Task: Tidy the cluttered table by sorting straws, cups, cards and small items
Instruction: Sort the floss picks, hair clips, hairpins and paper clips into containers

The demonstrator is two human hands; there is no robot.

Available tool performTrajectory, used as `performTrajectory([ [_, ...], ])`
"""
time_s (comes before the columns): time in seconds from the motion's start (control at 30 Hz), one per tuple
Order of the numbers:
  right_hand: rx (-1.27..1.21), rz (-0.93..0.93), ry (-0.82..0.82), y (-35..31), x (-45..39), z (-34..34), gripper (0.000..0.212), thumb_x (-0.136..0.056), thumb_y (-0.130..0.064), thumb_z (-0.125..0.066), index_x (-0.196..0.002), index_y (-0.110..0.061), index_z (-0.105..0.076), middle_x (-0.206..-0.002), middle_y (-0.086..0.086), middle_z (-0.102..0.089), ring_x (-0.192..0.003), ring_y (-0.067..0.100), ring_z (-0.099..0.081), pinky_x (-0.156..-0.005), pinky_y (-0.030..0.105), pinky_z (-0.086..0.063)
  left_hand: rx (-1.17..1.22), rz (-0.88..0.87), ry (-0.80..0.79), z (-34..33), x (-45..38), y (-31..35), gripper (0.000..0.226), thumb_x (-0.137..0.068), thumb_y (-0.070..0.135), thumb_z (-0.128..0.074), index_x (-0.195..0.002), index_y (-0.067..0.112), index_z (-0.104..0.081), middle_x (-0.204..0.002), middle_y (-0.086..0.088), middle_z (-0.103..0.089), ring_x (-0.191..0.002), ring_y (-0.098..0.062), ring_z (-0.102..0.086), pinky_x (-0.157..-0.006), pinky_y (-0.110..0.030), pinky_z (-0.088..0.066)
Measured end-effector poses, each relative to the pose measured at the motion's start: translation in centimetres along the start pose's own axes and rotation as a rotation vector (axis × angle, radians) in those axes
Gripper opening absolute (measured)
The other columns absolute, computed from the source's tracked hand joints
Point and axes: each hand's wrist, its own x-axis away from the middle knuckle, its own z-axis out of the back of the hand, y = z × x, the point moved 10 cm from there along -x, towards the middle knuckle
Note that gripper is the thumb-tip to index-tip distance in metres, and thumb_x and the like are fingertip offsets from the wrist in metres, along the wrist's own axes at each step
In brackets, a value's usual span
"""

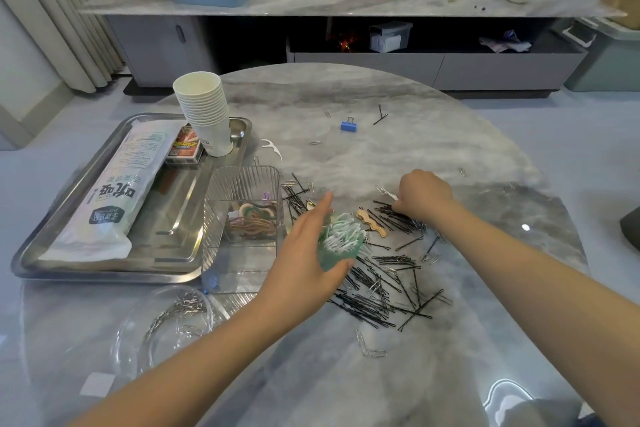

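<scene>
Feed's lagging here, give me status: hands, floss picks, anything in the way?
Left hand holds green cup of floss picks. Right hand pinches a pick from the hairpin pile. One stray floss pick by the tray.

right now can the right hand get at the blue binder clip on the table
Probably yes. The right hand is busy pinching in the black hairpin pile, but the blue binder clip lies beyond it on bare marble table, with nothing between.
</scene>
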Motion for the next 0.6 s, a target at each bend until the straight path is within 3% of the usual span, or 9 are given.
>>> performTrajectory([
  [0.17,0.027,0.026,0.03,0.1,1.4,-0.3,0.032,-0.083,-0.029,-0.056,-0.059,-0.012,-0.043,-0.064,0.001,-0.04,-0.068,0.024,-0.044,-0.052,0.024,-0.032,0.008,0.007,-0.021,-0.1,0.0,0.3,0.089,-0.084,0.029,-0.068,-0.15,0.032,-0.008,-0.141,0.014,-0.036,-0.117,0.012,-0.028,-0.098,-0.007,-0.02],
  [0.27,-0.065,0.011,0.031,0.1,2.2,0.0,0.021,-0.083,-0.031,-0.057,-0.075,-0.011,-0.06,-0.075,0.005,-0.062,-0.069,0.023,-0.053,-0.054,0.024,-0.038,0.013,0.013,-0.024,0.1,0.2,0.2,0.089,-0.084,0.028,-0.069,-0.15,0.031,-0.008,-0.142,0.013,-0.036,-0.118,0.01,-0.028,-0.099,-0.009,-0.021],
  [0.4,-0.374,0.079,0.091,-0.9,4.8,2.4,0.012,-0.085,-0.026,-0.061,-0.087,-0.015,-0.059,-0.081,-0.002,-0.061,-0.077,0.016,-0.058,-0.064,0.027,-0.044,0.004,0.014,-0.043,0.1,0.3,0.3,0.092,-0.083,0.027,-0.07,-0.151,0.03,-0.008,-0.14,0.011,-0.039,-0.115,0.008,-0.032,-0.094,-0.006,-0.022],
  [0.6,-0.712,0.264,0.169,-3.0,11.0,5.9,0.001,-0.085,-0.016,-0.064,-0.086,-0.017,-0.063,-0.064,-0.011,-0.054,-0.053,-0.002,-0.049,-0.05,0.01,-0.036,0.009,0.03,-0.066,-0.3,0.6,0.3,0.096,-0.081,0.027,-0.073,-0.151,0.031,-0.007,-0.139,0.009,-0.041,-0.112,0.003,-0.039,-0.09,-0.007,-0.026],
])
